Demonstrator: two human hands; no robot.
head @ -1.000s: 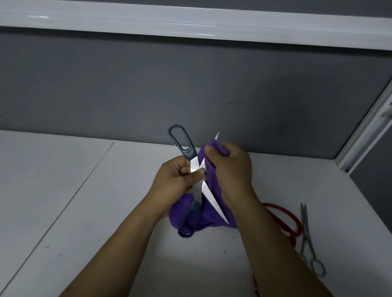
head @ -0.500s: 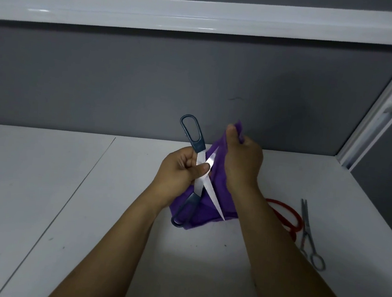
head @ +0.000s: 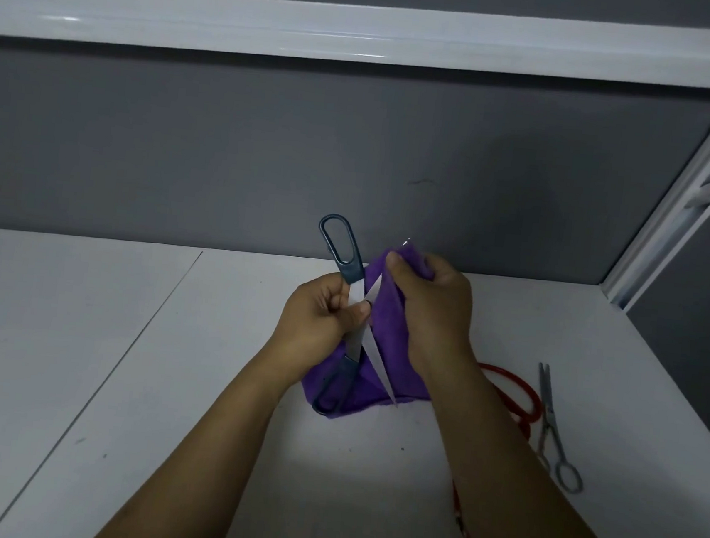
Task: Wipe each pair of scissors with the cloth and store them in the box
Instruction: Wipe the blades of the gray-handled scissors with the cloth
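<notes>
The left hand (head: 322, 322) grips open dark-handled scissors (head: 351, 307) (blades crossed) while the right hand (head: 431, 311) pinches the purple cloth (head: 385, 337).

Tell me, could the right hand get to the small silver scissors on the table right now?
Probably yes, once freed: the right hand grips the purple cloth, but the silver scissors lie uncovered on the table to that hand's right.

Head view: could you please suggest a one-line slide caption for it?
Left hand holds open scissors upright; right hand grips cloth around one blade.
</notes>
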